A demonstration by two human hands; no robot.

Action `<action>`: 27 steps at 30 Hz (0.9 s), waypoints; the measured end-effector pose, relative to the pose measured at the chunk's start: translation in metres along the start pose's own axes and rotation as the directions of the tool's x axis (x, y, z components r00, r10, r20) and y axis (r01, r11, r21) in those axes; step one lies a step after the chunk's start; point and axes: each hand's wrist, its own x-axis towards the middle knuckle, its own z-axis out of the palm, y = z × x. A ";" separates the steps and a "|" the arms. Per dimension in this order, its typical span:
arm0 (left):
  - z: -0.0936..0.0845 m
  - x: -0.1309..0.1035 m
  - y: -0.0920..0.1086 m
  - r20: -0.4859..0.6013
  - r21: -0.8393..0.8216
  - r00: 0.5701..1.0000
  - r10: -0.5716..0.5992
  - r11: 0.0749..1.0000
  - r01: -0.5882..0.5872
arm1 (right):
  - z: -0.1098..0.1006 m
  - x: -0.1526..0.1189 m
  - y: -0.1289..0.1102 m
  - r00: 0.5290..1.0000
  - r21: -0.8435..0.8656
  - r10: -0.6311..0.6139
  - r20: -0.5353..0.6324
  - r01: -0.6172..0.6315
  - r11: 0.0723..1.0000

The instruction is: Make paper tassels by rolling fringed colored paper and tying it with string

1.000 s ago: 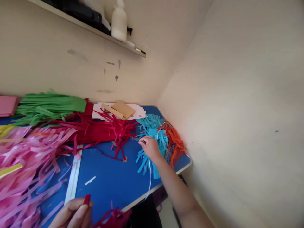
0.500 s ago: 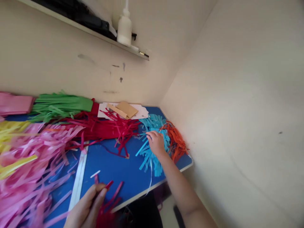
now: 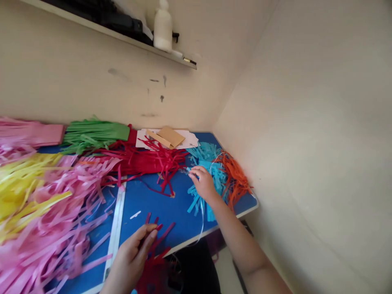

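My left hand (image 3: pixel 133 255) is closed in a pinch on a red tissue-paper fringe (image 3: pixel 156 267) at the table's front edge. A short red end sticks out past the thumb, and loose strips hang below. Above the light-blue fringe (image 3: pixel 219 173) on the right is my right hand (image 3: pixel 202 181), its fingertips pinched together. A small light-blue strip (image 3: pixel 188 168) shows at those fingertips. Beneath the right wrist, a thin white ribbon (image 3: pixel 202 220) runs down over the table edge. Orange fringe (image 3: pixel 237 179) lies beside the blue one.
The blue table (image 3: pixel 137 200) carries red fringe (image 3: pixel 147 161), green fringe (image 3: pixel 98 132), yellow strips (image 3: pixel 27 175) and pink strips (image 3: pixel 61 212). Brown cardboard (image 3: pixel 171 136) lies on white sheets (image 3: pixel 191 140) by the wall. Overhead, a shelf (image 3: pixel 122 44) holds a white bottle (image 3: pixel 163 30).
The view has shifted, so the table's contents sit farther right. My left hand has come up and right with the red fringe. My right hand has moved slightly left relative to the blue fringe.
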 end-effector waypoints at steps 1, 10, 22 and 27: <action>0.000 0.000 0.000 -0.001 0.000 1.000 0.010 1.000 -0.010 | -0.009 0.009 0.000 1.000 -0.031 -0.001 0.002 0.001 1.000; -0.007 -0.004 0.011 -0.032 -0.003 0.999 0.028 1.000 -0.028 | -0.042 -0.035 -0.068 0.993 0.199 0.054 -0.109 -0.031 0.980; -0.015 -0.015 0.025 -0.043 -0.002 0.997 0.069 0.998 -0.069 | 0.021 -0.126 -0.111 0.909 0.748 0.212 0.358 -0.415 0.518; -0.016 -0.016 0.021 -0.002 0.071 0.989 0.149 0.986 -0.148 | 0.018 -0.128 -0.114 0.929 0.689 0.173 0.328 -0.360 0.629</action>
